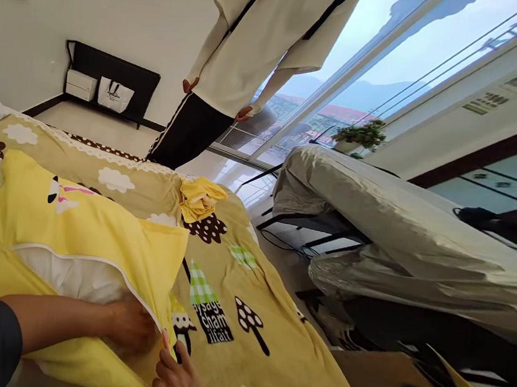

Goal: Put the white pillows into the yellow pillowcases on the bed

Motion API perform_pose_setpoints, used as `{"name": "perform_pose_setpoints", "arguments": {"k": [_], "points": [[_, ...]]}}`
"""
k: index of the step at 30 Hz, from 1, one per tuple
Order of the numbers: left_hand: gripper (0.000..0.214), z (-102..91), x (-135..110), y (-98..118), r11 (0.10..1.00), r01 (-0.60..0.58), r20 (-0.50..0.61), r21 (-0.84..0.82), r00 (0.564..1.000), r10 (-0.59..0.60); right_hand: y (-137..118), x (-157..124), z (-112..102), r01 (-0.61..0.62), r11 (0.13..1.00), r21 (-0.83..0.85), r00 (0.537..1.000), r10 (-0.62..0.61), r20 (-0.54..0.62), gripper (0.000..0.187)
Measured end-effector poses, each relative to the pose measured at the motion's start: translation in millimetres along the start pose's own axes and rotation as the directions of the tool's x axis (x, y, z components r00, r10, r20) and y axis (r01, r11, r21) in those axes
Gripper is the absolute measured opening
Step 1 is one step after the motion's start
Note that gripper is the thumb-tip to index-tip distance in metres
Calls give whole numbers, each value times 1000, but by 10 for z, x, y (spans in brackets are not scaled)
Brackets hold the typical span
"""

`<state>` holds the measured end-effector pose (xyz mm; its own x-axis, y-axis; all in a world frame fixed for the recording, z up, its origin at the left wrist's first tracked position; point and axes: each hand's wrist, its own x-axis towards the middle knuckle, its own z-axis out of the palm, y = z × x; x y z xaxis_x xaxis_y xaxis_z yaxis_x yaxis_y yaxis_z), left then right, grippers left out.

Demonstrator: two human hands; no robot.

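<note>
A yellow pillowcase [85, 222] with a white pillow [69, 274] showing through its open zip lies on the bed in front of me. My left hand [131, 328] is closed on the pillowcase edge by the zip opening. My right hand [176, 381] pinches the zip end at the case's corner, fingers closed. Both hands meet at the lower corner of the pillowcase.
The bed has a tan patterned cover [234, 316] with a crumpled yellow cloth [199, 199] near its far edge. Another person [251, 61] in a white top and dark trousers stands past the bed by the window. A grey covered table [399, 236] stands right.
</note>
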<state>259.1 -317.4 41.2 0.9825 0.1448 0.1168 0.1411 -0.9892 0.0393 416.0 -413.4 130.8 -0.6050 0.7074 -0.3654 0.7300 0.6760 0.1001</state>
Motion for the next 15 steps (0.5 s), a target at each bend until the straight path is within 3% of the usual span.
{"name": "perform_pose_setpoints", "arguments": {"k": [2, 4, 9, 12, 15], "points": [[27, 32, 63, 61, 991, -130, 1, -17, 991, 130, -24, 1, 17, 13, 999, -46, 1000, -13, -5, 18], [28, 68, 76, 61, 983, -182, -1, -30, 983, 182, -44, -12, 21, 40, 995, -88, 998, -45, -50, 15], [63, 91, -21, -81, 976, -58, 122, -209, 989, 85, -62, -82, -40, 69, 979, -191, 968, -112, -227, 11], [61, 48, -55, -110, 963, 62, 205, -264, 979, -6, -59, -114, -90, 59, 979, -197, 948, -117, -298, 15], [58, 29, -18, -62, 967, 126, 194, -222, 977, -83, -55, -146, -143, 56, 985, -165, 952, -102, -288, 14]]}}
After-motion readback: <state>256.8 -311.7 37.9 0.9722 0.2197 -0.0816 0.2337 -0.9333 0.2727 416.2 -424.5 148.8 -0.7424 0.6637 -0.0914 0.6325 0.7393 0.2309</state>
